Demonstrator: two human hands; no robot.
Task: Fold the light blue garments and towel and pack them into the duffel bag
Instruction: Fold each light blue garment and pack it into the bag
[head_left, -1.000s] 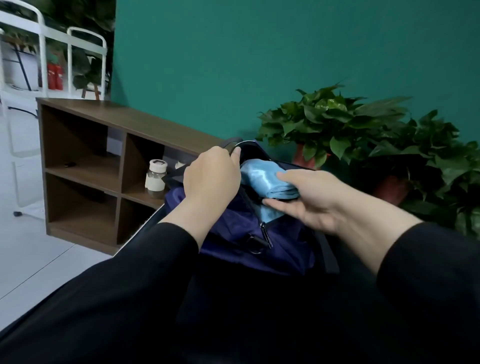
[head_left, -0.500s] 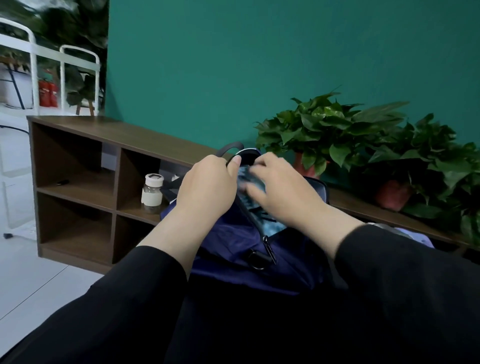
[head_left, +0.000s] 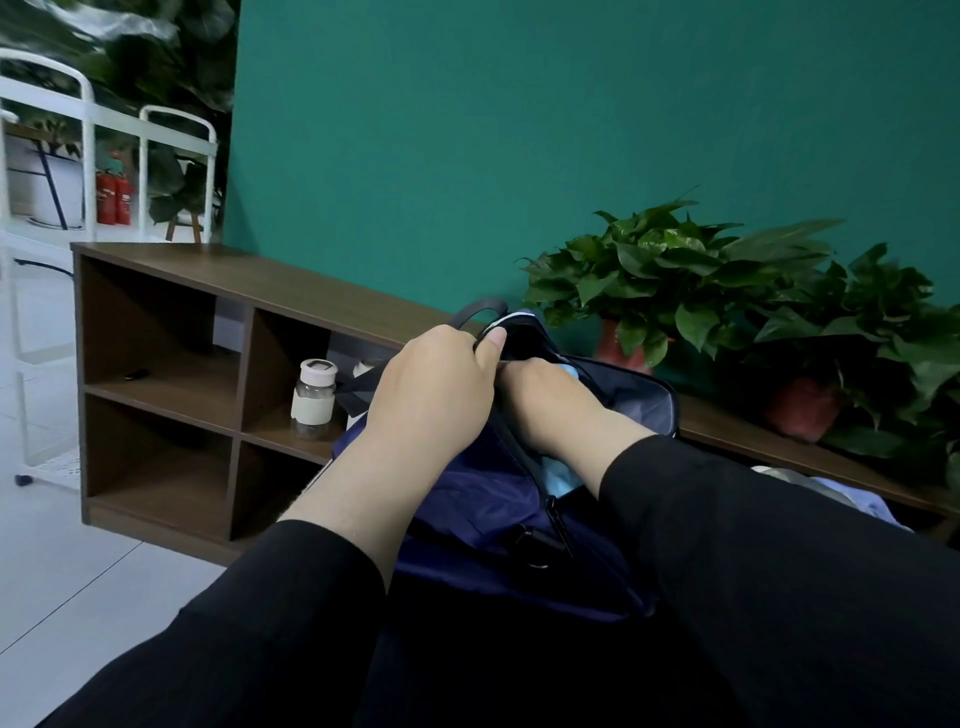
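A navy blue duffel bag (head_left: 467, 499) lies in front of me with its zip opening apart. My left hand (head_left: 436, 395) grips the near edge of the opening and holds it up. My right hand (head_left: 545, 405) reaches down into the bag, so its fingers are hidden inside. Bits of light blue cloth (head_left: 558, 475) show in the opening beside my right wrist. More pale blue fabric (head_left: 852, 501) lies to the right, partly behind my right sleeve.
A low brown shelf unit (head_left: 218, 332) runs along the teal wall, with a small glass jar (head_left: 311, 397) in one cubby. Potted green plants (head_left: 675, 280) stand on its top to the right. A white metal rack (head_left: 88, 156) stands at the far left.
My right hand, which held the folded light blue cloth above the opening, has pushed it down into the bag and now sits inside. My left hand keeps hold of the bag's edge.
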